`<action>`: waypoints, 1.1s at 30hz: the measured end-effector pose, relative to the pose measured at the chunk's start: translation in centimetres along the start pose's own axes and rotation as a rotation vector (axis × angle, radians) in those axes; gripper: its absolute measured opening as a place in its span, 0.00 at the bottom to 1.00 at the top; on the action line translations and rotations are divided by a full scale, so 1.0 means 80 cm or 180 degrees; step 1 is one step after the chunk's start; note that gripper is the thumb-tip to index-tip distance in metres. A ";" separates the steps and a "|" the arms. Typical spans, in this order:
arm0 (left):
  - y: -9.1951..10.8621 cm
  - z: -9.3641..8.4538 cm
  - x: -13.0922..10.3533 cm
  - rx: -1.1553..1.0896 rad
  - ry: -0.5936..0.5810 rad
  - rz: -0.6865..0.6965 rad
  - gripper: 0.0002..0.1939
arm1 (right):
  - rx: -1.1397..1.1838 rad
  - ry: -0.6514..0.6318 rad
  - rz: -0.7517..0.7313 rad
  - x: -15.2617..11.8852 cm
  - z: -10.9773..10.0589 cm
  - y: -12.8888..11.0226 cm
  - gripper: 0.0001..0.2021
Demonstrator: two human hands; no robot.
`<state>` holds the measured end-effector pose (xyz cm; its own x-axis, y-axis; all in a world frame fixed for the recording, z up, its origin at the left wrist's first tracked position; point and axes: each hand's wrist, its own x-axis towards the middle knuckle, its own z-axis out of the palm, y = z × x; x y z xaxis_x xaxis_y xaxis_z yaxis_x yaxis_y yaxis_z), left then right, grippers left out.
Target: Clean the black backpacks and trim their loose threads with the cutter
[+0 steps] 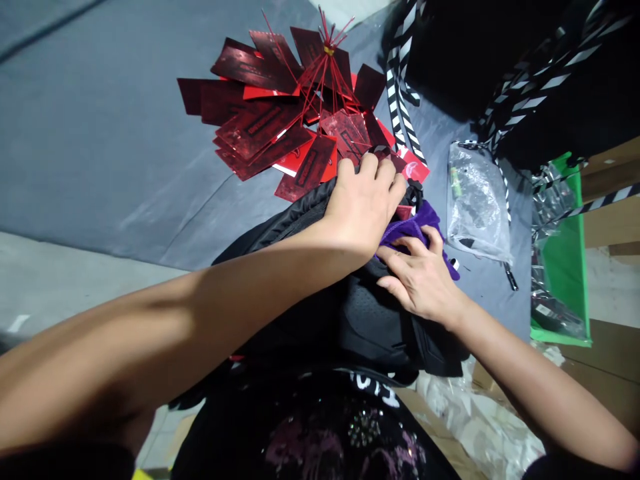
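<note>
A black backpack (370,313) lies across the front edge of the table, close to my body. My left hand (367,200) has its fingers curled over the bag's far upper edge, near the red tags; the fingertips are partly hidden. On the bag's right side, my right hand (423,273) bends its fingers onto a purple cloth (417,223), the thumb resting lower against the black fabric. A big bunch of dark red hang tags (270,127) on red strings, tied with a yellow band, spreads just beyond the bag.
Grey cloth (115,133) covers the table. Black-and-white striped cords (400,100) trail at the back right, next to a clear zip pouch (477,200). A green bin (575,267) with plastic-wrapped items stands beyond the right edge. Clear plastic wrapping (480,420) lies below.
</note>
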<state>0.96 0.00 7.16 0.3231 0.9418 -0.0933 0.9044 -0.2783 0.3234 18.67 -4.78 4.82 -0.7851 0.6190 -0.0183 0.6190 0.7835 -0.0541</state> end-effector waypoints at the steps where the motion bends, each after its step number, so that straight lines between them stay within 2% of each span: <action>1: 0.000 0.000 -0.001 -0.0001 0.0012 0.0003 0.36 | -0.0015 0.0007 0.0009 0.000 0.001 0.000 0.26; 7: 0.000 -0.001 -0.003 0.0179 0.0077 0.0039 0.35 | -0.0063 -0.0034 -0.0008 0.000 0.004 0.004 0.26; 14: -0.002 -0.002 -0.003 0.0540 0.0089 0.0190 0.32 | -0.0056 -0.0012 -0.0052 -0.017 -0.005 0.012 0.24; 20: -0.002 0.005 0.005 0.0344 0.0081 0.0027 0.28 | 0.0012 -0.0020 -0.0097 -0.004 0.003 0.007 0.24; 23: -0.002 0.005 0.005 0.0164 0.0039 0.0013 0.31 | -0.0012 -0.0030 -0.0051 -0.002 0.001 0.005 0.24; 26: -0.002 0.003 0.003 0.0209 0.0027 0.0043 0.35 | -0.0006 -0.0050 0.0021 -0.003 0.001 0.004 0.24; 33: -0.002 -0.004 -0.002 0.0506 0.0016 0.0179 0.29 | 0.0001 -0.0001 0.0088 -0.001 0.007 0.003 0.23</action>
<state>0.68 -0.02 7.39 0.3736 0.9246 -0.0744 0.9177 -0.3567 0.1749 18.89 -4.70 4.23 -0.7677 0.6405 -0.0201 0.6405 0.7661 -0.0538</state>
